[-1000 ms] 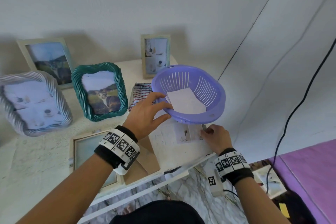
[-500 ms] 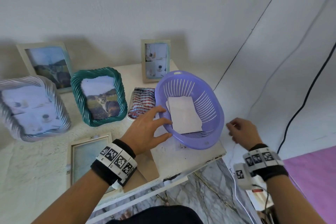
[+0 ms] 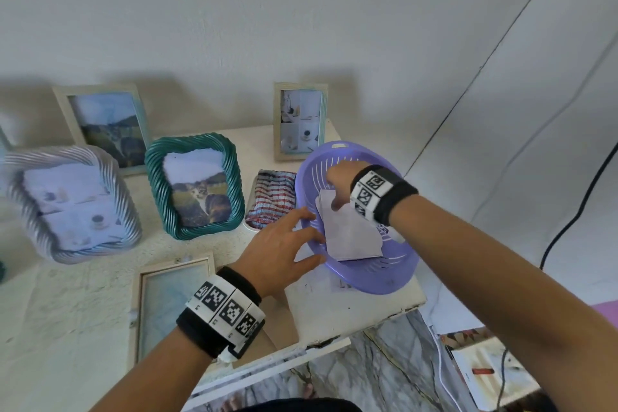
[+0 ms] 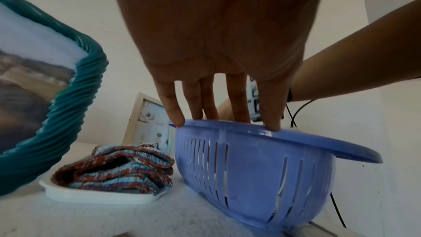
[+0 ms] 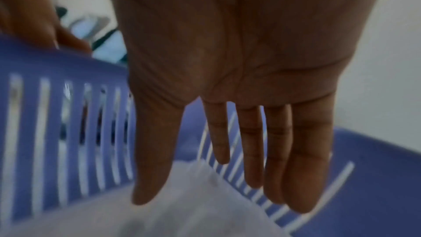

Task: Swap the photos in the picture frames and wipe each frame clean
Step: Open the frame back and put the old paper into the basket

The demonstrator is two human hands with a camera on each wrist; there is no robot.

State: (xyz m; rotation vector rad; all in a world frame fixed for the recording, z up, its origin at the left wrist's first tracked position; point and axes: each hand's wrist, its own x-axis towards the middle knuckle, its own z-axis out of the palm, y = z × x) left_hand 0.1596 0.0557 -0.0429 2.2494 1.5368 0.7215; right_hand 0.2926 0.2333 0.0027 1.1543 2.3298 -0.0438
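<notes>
The purple basket (image 3: 364,281) sits at the right end of the bench (image 3: 83,304) and holds white photo sheets (image 3: 351,237). The left hand (image 3: 284,254) rests straight fingertips (image 4: 177,120) on the basket's near rim, gripping nothing. The right hand (image 3: 341,184) reaches down inside the basket, fingers (image 5: 303,177) extended over the sheets; whether it touches them I cannot tell. Left of the basket lies a striped cloth (image 3: 272,199) on a white tray (image 4: 98,197), then a teal frame (image 3: 195,186) with a cat photo and a silver frame (image 3: 70,204). A wooden frame (image 3: 299,120) stands behind the basket; another frame (image 3: 167,301) lies flat left of it, nearer the person.
</notes>
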